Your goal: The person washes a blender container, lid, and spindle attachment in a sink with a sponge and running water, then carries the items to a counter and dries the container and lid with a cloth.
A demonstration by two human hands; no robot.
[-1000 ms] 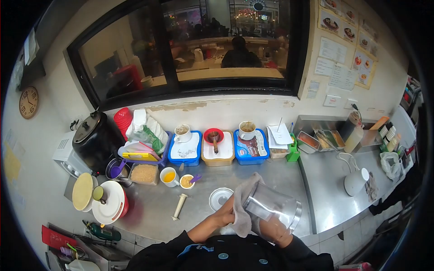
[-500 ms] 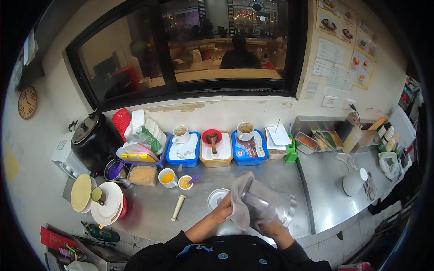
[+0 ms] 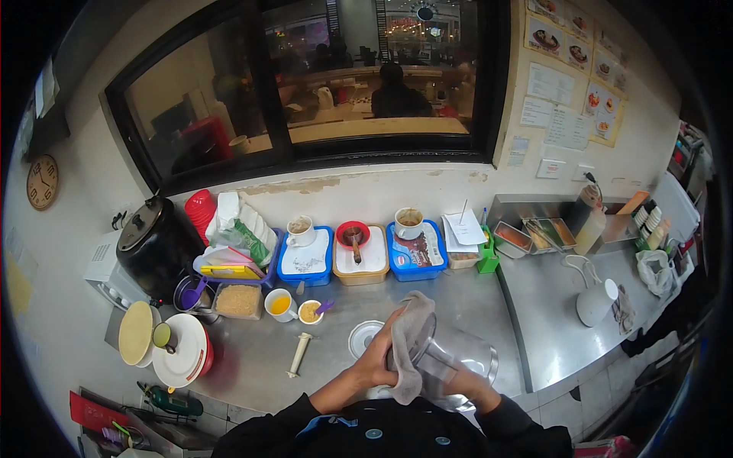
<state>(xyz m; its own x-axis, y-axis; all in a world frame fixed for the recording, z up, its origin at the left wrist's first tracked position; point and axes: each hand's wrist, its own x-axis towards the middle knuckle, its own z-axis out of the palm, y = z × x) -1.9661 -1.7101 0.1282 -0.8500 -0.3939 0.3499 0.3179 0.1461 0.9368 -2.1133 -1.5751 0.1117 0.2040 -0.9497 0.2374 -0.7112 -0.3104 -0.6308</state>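
My left hand point(image 3: 376, 360) is closed on a grey cloth point(image 3: 414, 324), pressing it against the left end of a clear jar point(image 3: 464, 347). The jar lies tilted in front of my body, its wide rim toward the right. My right hand point(image 3: 471, 388) grips the jar low on its near side; its fingers are partly hidden by the jar. Just left of the cloth, a round white lid point(image 3: 364, 337) rests on the steel counter, partly covered by my left hand.
A cream-coloured stick point(image 3: 299, 356), a mug of yellow liquid point(image 3: 281, 306) and a small cup with a purple spoon point(image 3: 311, 311) stand left. Blue-rimmed tubs point(image 3: 307, 263) line the wall. A white kettle-like appliance point(image 3: 597, 304) is on the right counter.
My left hand and the cloth have shifted over the jar's left end, and the jar has turned slightly, its rim dropping a little. The camera view has moved slightly.
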